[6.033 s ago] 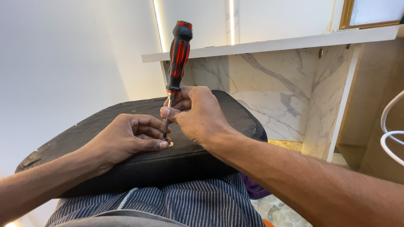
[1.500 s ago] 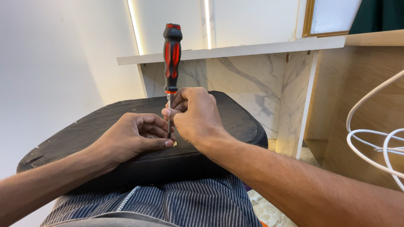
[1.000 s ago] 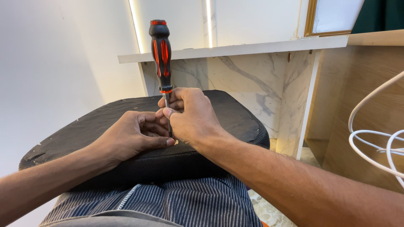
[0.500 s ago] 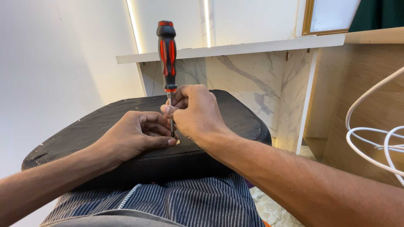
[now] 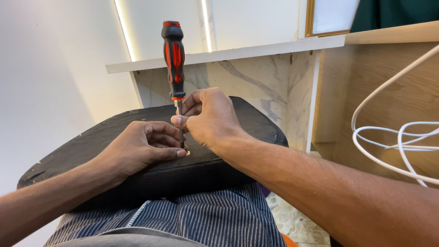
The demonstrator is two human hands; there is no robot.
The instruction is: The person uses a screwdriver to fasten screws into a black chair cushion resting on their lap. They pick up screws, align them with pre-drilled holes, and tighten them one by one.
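1. Red-and-black moulded-grip screwdriver (image 5: 174, 59) stands nearly vertical, tip down on the front edge of the black cushion (image 5: 114, 137). Against half a second ago the handle leans a touch less and sits about where it was; over the last second and a half it rocks left and back. I read that as turning in place, tip staying seated, not relocating.
2. My right hand (image 5: 211, 116) is clenched round the thin steel shaft (image 5: 181, 130) just below the handle collar, fingertips pinching it. Same grip as before.
3. My left hand (image 5: 139, 148) is curled, knuckles on the cushion, index fingertip pressed flat just beside the tip. It grasps nothing I can see; it is steadying. A small pale spot (image 5: 187, 153) sits at the tip, too small to tell what it is.
4. Cushion: matte black, rounded slab, fine woven mesh on the front face, pale dust flecks on top. It lies across my lap on striped blue-grey trousers (image 5: 206, 224).
5. Beyond: white ledge (image 5: 228, 54) over a marble-veined panel (image 5: 260, 87), plywood side (image 5: 388, 91), loops of white cable (image 5: 393, 137) at right.
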